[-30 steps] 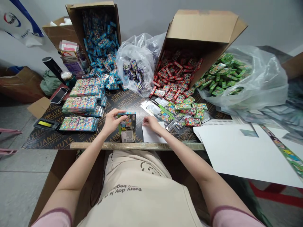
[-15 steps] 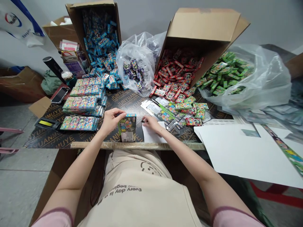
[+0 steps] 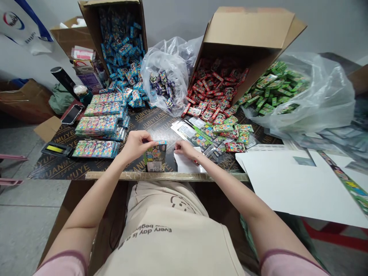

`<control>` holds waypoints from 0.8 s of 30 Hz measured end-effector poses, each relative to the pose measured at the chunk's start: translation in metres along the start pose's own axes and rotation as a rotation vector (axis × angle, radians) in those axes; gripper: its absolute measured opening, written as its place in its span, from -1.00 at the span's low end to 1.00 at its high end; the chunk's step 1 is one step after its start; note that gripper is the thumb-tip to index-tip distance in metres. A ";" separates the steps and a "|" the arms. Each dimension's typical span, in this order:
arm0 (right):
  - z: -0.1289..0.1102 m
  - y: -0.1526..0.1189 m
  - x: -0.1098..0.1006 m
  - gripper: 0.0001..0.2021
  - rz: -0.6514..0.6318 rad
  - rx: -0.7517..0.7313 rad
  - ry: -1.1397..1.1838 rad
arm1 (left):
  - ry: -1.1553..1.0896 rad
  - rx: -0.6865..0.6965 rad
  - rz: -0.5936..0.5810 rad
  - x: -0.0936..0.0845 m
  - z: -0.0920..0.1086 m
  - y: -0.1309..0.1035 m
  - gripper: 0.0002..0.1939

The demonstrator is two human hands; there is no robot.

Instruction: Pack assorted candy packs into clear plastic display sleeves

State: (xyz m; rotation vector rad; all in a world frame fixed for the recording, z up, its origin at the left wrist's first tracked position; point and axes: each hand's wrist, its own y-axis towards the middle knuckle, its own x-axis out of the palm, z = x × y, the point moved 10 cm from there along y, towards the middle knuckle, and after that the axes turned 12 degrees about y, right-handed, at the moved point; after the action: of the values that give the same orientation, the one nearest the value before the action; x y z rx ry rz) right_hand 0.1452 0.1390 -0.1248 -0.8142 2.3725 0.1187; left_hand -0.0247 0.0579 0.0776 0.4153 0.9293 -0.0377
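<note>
At the table's front edge, my left hand (image 3: 137, 145) is closed in a pinch on the top of a dark printed packet (image 3: 155, 157). The packet stands upright, with a strip of blue showing along its top. Just to the right, my right hand (image 3: 185, 148) has its fingertips pressed together at the upper left corner of a white sheet (image 3: 185, 164), which lies partly beneath the hand. Something small and red shows by the right wrist. Beyond that hand lie flat printed packets (image 3: 198, 134) and several small red and green boxes (image 3: 234, 134).
Stacks of filled packs (image 3: 96, 148) stand at left, near a phone (image 3: 72, 114) and a black tray (image 3: 57, 148). Behind are cartons of blue boxes (image 3: 122, 50) and red boxes (image 3: 212, 88), and bags of purple boxes (image 3: 162, 84) and green boxes (image 3: 276, 90). White board (image 3: 287, 184) lies at right.
My left fingers have slid right along the packet's top, covering more of its blue strip. The right hand and the white sheet have shifted slightly right.
</note>
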 end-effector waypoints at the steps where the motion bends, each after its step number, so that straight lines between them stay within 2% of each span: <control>1: -0.001 -0.003 -0.001 -0.89 0.024 -0.011 0.002 | 0.011 0.006 -0.017 0.002 0.000 0.002 -0.75; 5: -0.007 -0.015 -0.005 -0.87 0.116 -0.054 0.007 | 0.077 0.070 -0.022 0.007 0.004 0.006 -0.90; 10: -0.010 -0.022 -0.006 -0.95 0.150 -0.063 0.019 | 0.144 0.151 0.038 0.013 0.009 -0.002 -0.85; 13: -0.005 -0.013 -0.004 -0.94 0.093 -0.038 0.033 | 0.172 0.158 0.055 0.015 0.009 -0.007 -0.81; 18: 0.000 0.005 0.002 -0.97 -0.080 0.006 0.037 | 0.234 0.161 0.089 0.015 0.010 -0.012 -0.79; 24: -0.004 0.006 0.005 -0.94 -0.191 0.039 0.021 | 0.211 0.139 0.112 0.015 0.009 -0.014 -0.80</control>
State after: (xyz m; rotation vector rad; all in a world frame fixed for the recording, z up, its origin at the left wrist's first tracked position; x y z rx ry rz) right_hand 0.1367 0.1400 -0.1247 -1.0226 2.2948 -0.0147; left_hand -0.0111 0.0442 0.0661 0.6086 1.1131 0.0451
